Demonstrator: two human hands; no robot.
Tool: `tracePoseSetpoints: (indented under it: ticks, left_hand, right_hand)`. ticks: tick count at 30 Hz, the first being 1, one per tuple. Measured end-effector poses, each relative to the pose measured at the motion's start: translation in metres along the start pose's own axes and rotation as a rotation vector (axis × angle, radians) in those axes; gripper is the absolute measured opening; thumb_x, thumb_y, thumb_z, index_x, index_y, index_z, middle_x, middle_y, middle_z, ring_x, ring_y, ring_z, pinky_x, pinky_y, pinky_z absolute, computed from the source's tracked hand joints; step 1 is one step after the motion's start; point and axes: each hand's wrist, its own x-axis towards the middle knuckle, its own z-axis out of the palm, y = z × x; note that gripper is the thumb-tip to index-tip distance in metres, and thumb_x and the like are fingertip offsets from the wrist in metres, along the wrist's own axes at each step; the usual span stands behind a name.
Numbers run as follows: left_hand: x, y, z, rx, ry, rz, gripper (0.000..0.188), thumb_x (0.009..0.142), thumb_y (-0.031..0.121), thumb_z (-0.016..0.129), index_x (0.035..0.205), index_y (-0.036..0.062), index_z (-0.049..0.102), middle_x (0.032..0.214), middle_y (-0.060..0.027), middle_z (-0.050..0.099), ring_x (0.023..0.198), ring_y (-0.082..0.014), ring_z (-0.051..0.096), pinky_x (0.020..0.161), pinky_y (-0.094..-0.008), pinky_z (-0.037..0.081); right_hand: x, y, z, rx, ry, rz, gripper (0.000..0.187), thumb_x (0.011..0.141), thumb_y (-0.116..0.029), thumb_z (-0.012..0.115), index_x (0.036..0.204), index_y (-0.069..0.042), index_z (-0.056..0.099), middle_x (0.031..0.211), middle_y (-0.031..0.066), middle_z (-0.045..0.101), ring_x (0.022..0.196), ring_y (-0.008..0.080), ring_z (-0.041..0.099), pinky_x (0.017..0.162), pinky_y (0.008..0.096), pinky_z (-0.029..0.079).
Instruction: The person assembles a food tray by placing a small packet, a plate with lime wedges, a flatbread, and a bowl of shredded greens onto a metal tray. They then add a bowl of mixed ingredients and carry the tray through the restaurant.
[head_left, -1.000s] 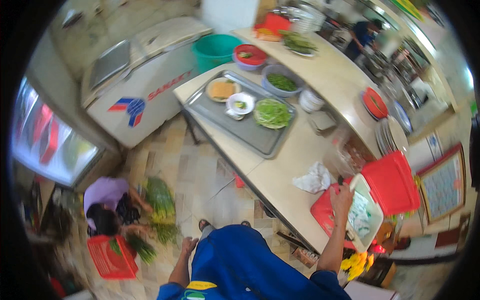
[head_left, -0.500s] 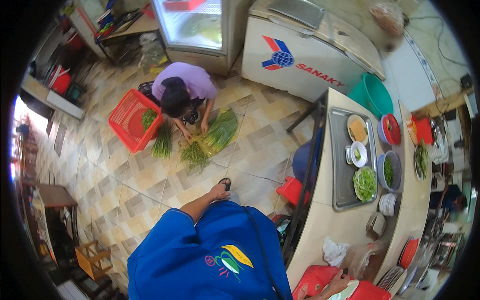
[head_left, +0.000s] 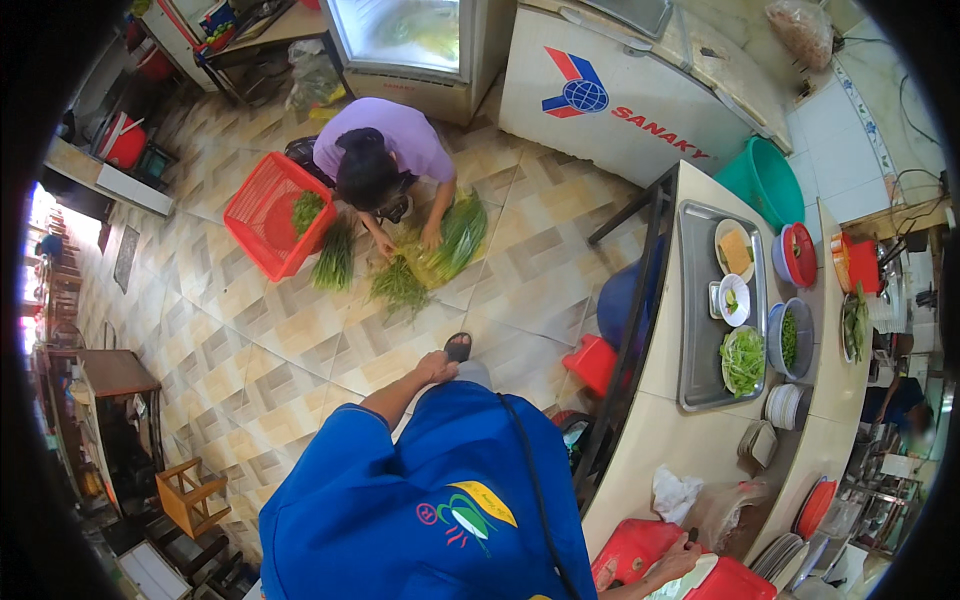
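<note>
One red-and-white box (head_left: pixel 632 548) sits on the counter (head_left: pixel 640 445), directly below the right hand (head_left: pixel 672 566) — the nearer one, fingers bent, hold unclear; left hand (head_left: pixel 437 368) well apart, curled, any hold indeterminable.

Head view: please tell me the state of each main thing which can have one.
White tub, open, partly cut off
Right hand, at the tub, grip unclear
Left hand, by the leg, grip unclear
White cloth, crumpled
Tray, loaded
Plates, stacked
Freezer, shut
Fridge, lit
Basket, some greens inside
</note>
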Motion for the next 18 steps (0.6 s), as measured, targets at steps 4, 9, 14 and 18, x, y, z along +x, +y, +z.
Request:
tracePoseSetpoints:
  ticks: [4,9,14,18]
  left_hand:
    - [0.012,0.000,0.004,-0.055,-0.117,-0.058,0.059,0.072,0.048,0.061,0.100,-0.0034,0.060,0.096,-0.0250,0.060,0.094,-0.0366,0.058,0.082,-0.0415,0.047]
    - [0.012,0.003,0.006,-0.066,-0.097,-0.030,0.057,0.073,0.048,0.060,0.099,-0.0033,0.060,0.095,-0.0238,0.061,0.093,-0.0368,0.058,0.080,-0.0417,0.046]
    - [0.008,0.003,0.003,-0.018,-0.060,-0.010,0.048,0.072,0.042,0.060,0.088,-0.0032,0.063,0.091,-0.0239,0.062,0.089,-0.0361,0.060,0.077,-0.0420,0.048]
    - [0.008,0.003,0.003,-0.019,-0.056,-0.046,0.044,0.072,0.039,0.060,0.084,-0.0032,0.064,0.089,-0.0244,0.062,0.088,-0.0359,0.061,0.075,-0.0421,0.049]
  right_hand:
    - [0.000,0.002,0.002,0.026,0.034,-0.007,0.030,0.078,-0.026,0.064,0.077,0.003,0.056,0.067,0.0189,0.058,0.061,0.0341,0.054,0.061,0.0421,0.044]
    - [0.002,0.007,0.004,0.106,-0.010,0.022,0.029,0.076,-0.024,0.066,0.073,0.002,0.054,0.065,0.0179,0.056,0.059,0.0343,0.052,0.058,0.0430,0.042]
    - [0.003,0.011,0.004,0.123,-0.032,0.117,0.031,0.075,-0.027,0.065,0.074,0.002,0.056,0.069,0.0173,0.057,0.066,0.0352,0.054,0.063,0.0449,0.043]
    - [0.003,0.012,0.002,0.043,-0.057,0.073,0.034,0.075,-0.032,0.063,0.077,0.002,0.059,0.073,0.0175,0.060,0.071,0.0356,0.057,0.067,0.0462,0.045]
